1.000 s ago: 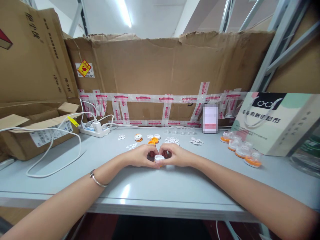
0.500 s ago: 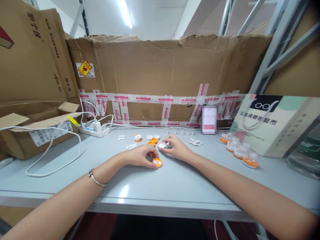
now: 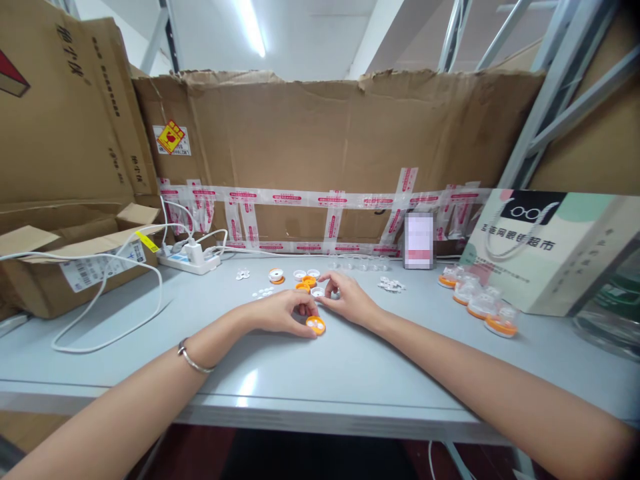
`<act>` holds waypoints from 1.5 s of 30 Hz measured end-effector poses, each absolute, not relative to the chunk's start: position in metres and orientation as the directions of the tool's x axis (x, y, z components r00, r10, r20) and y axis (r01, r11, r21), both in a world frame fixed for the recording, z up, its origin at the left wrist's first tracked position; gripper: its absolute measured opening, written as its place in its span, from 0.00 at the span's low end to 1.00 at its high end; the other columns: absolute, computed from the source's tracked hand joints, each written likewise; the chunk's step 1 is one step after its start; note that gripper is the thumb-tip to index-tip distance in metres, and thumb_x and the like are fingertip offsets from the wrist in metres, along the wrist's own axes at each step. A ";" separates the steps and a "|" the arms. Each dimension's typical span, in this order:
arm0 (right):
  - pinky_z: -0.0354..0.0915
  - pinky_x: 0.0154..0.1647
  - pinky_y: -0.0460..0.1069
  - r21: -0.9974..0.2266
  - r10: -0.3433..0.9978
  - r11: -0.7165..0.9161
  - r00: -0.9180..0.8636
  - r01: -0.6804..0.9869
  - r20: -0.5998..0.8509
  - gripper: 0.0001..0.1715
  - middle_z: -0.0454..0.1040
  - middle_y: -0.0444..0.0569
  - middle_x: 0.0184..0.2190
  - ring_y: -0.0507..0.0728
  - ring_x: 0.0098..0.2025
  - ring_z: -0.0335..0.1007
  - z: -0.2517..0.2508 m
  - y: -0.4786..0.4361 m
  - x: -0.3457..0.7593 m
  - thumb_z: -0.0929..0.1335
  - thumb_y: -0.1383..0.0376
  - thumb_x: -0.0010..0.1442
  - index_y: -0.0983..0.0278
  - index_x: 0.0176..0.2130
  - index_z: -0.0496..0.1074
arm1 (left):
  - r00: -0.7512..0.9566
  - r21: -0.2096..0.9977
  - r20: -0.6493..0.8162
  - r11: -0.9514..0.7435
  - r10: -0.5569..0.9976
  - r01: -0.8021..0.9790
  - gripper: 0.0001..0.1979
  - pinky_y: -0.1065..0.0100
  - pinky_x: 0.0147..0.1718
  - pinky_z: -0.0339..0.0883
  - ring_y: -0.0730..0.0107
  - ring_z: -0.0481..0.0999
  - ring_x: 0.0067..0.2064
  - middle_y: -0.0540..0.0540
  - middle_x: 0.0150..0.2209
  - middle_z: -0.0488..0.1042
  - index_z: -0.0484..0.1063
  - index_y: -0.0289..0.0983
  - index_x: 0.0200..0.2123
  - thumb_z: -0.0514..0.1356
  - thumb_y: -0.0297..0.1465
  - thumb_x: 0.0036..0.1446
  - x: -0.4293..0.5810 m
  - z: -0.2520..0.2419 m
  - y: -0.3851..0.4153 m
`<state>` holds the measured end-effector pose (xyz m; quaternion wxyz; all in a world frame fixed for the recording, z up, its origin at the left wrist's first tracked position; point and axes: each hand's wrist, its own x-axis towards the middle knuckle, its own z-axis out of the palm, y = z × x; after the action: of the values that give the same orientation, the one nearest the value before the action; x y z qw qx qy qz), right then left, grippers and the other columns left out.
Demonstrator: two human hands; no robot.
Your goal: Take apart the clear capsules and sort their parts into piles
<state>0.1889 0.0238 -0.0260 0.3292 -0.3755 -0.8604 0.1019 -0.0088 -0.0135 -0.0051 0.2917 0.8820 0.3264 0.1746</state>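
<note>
My left hand (image 3: 287, 312) rests on the table with thumb and fingers closed on an orange round cap (image 3: 315, 326), which lies flat and has small white discs inside. Just beyond it, my right hand (image 3: 347, 297) has its thumb and forefinger apart beside a white round cap (image 3: 317, 292). The thumb is close to that cap's near edge; whether it touches I cannot tell. Orange rings (image 3: 306, 283) lie against the white cap, with two more white caps (image 3: 306, 274) behind them. A white cap on an orange base (image 3: 276, 275) stands to the left.
Small white discs (image 3: 263, 293) and white pieces (image 3: 391, 285) lie in piles. Clear domes (image 3: 367, 265) line the back near a phone (image 3: 419, 241). Several orange-based assemblies (image 3: 484, 303) stand right, by a paper bag (image 3: 530, 253). A power strip (image 3: 193, 260) and cables are left.
My right hand has moved slightly left, bringing the white cap beside the orange rings, and its forefinger has lifted away from the cap. My left hand and the orange cap have stayed in place.
</note>
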 end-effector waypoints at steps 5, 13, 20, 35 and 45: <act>0.57 0.41 0.51 -0.461 0.722 0.690 -0.487 0.559 0.491 0.14 0.74 0.43 0.29 0.53 0.35 0.67 -0.030 0.024 0.186 0.67 0.66 0.51 0.62 0.40 0.64 | 0.714 0.611 0.119 -0.618 0.690 0.495 0.14 0.73 0.33 0.60 0.73 0.66 0.36 0.49 0.36 0.70 0.71 0.37 0.36 0.63 0.36 0.44 -0.009 -0.007 -0.011; 0.60 0.34 0.47 -0.543 0.688 0.700 -0.642 0.464 0.337 0.08 0.70 0.45 0.30 0.52 0.33 0.65 -0.004 0.009 0.197 0.65 0.61 0.54 0.63 0.33 0.67 | 0.745 0.586 0.073 -0.633 0.663 0.505 0.17 0.71 0.37 0.59 0.70 0.66 0.40 0.49 0.40 0.70 0.70 0.39 0.40 0.63 0.37 0.45 -0.013 -0.002 -0.012; 0.58 0.33 0.46 -0.545 0.619 0.705 -0.769 0.454 0.158 0.27 0.67 0.45 0.35 0.53 0.35 0.61 0.003 -0.009 0.196 0.71 0.50 0.43 0.62 0.39 0.66 | 0.761 0.547 0.152 -0.695 0.631 0.467 0.16 0.70 0.38 0.59 0.70 0.66 0.40 0.49 0.40 0.70 0.70 0.38 0.38 0.64 0.37 0.45 -0.020 0.010 -0.013; 0.54 0.29 0.45 -0.538 0.636 0.702 -0.751 0.467 0.179 0.18 0.65 0.42 0.27 0.50 0.29 0.58 -0.009 -0.007 0.184 0.71 0.54 0.45 0.64 0.29 0.66 | 0.728 0.550 0.062 -0.632 0.683 0.546 0.12 0.74 0.29 0.61 0.73 0.70 0.31 0.48 0.30 0.74 0.72 0.34 0.30 0.61 0.38 0.48 -0.012 0.002 -0.010; 0.54 0.27 0.45 -0.556 0.662 0.672 -0.733 0.489 0.157 0.19 0.65 0.42 0.26 0.50 0.28 0.58 -0.010 -0.006 0.185 0.71 0.52 0.45 0.64 0.28 0.65 | 0.734 0.343 0.163 -0.736 0.659 0.584 0.07 0.75 0.29 0.59 0.75 0.70 0.28 0.49 0.25 0.75 0.74 0.34 0.26 0.59 0.32 0.48 -0.007 0.004 -0.016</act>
<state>0.1852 -0.0061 -0.0101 0.1758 -0.3206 -0.8974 0.2470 -0.0070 -0.0157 0.0041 0.1354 0.9213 0.3374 0.1383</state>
